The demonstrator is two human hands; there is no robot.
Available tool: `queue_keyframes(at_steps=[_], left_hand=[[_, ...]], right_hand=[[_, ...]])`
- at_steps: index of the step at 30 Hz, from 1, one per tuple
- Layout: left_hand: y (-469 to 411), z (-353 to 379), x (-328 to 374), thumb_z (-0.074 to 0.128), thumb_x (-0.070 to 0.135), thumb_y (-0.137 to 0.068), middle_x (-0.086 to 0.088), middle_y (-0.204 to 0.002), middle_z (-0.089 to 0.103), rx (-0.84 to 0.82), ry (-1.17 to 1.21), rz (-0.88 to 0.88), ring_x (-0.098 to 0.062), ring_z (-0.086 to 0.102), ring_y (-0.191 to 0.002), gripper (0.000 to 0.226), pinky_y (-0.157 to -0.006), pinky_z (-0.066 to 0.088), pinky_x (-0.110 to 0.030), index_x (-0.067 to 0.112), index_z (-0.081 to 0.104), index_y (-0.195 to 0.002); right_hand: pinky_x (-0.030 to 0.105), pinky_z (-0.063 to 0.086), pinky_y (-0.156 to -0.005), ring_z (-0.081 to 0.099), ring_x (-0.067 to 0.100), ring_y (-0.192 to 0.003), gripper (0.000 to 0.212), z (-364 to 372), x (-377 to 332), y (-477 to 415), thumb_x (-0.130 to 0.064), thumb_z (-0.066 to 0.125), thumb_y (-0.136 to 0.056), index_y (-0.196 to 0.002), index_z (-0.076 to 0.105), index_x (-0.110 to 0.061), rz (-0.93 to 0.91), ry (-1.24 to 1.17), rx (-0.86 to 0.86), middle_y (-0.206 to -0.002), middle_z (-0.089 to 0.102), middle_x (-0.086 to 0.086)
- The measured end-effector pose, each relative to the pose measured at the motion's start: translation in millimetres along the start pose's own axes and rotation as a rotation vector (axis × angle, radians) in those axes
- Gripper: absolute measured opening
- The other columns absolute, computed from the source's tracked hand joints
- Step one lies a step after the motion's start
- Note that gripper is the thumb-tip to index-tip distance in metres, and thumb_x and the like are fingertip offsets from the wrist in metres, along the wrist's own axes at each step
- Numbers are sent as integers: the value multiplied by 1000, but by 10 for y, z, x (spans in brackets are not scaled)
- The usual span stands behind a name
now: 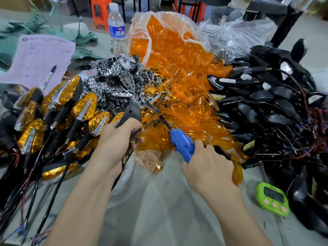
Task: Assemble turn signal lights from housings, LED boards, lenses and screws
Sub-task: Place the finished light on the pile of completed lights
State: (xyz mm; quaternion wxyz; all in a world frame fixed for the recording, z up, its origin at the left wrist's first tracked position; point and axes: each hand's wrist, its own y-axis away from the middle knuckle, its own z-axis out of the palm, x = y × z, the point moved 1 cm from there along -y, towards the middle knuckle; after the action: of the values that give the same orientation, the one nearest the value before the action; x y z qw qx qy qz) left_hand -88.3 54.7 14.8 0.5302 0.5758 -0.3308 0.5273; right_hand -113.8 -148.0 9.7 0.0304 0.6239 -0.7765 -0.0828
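Grey cloth covers the surface nearest me, bare but for a green timer at my right. Above it my left hand is closed round a black housing, its matte pointed shell standing up out of my fist with a small hole showing near the tip, just in front of the middle heaps. My right hand is wrapped round the grip of a blue electric screwdriver, back of the hand up, the tool's nose slanting up and left toward the housing with a black cord curving off it; the bit stands apart from the housing. A clear bag of small coppery pieces, too blurred to name, lies just under both hands.

To my left lie finished lights, amber lenses with chrome strips on black stems, their wires trailing toward me. Behind my hands the heap of orange lenses spills out of a torn clear sack, and beside it sits a heap of chrome reflector plates full of round holes. To my right, empty black housings are piled with red and black leads tangled among them. Farther left a pink form carries a marker, and a water bottle stands upright at the back
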Motion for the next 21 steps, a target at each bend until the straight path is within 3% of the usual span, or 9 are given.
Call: queue_keyframes(at_steps=[4,9,13,15,17,21], left_hand=[[-85,-134,66,64,24,-80,0,-70,67,16,82,12,-10,55,-51,22,-39,37,-18,5,64,-90],[-118,-299,82,62,28,-74,-2,-67,65,41,78,-9,-13,51,-50,28,-36,33,-19,4,62,-89],[-274,-350,170,52,13,-99,-18,-69,48,64,-135,-117,-13,44,-39,21,-34,28,-14,-2,54,-85],[-215,-355,133,60,16,-93,-16,-68,56,61,-147,-24,-8,45,-38,20,-36,29,-13,0,55,-82],[-55,-316,87,64,26,-77,-2,-61,62,45,-50,22,-9,48,-44,26,-37,33,-18,3,60,-89],[42,-299,-11,64,25,-72,-2,-66,65,18,-43,30,-11,49,-48,26,-38,34,-19,8,60,-90]], right_hand=[[32,17,-50,35,13,-59,32,5,18,31,-48,55,-97,-105,34,-26,-9,15,40,-79,42,-5],[36,30,-66,46,25,-75,26,-80,59,102,-50,47,-101,-115,44,-28,-14,-179,213,-92,47,-7],[38,41,-64,56,15,-70,14,-339,109,-44,-48,53,-99,-106,49,-36,-89,-582,294,-84,58,-13],[31,51,-64,59,11,-69,7,-433,102,-156,-39,56,-100,-106,56,-36,-136,-905,238,-85,62,-12],[22,51,-64,57,3,-67,7,-459,54,-226,-30,57,-102,-105,62,-33,-143,-1184,212,-86,64,-11],[25,47,-64,54,-2,-62,11,-350,-68,-300,-32,55,-101,-100,65,-29,-28,-1417,376,-71,61,-23]])
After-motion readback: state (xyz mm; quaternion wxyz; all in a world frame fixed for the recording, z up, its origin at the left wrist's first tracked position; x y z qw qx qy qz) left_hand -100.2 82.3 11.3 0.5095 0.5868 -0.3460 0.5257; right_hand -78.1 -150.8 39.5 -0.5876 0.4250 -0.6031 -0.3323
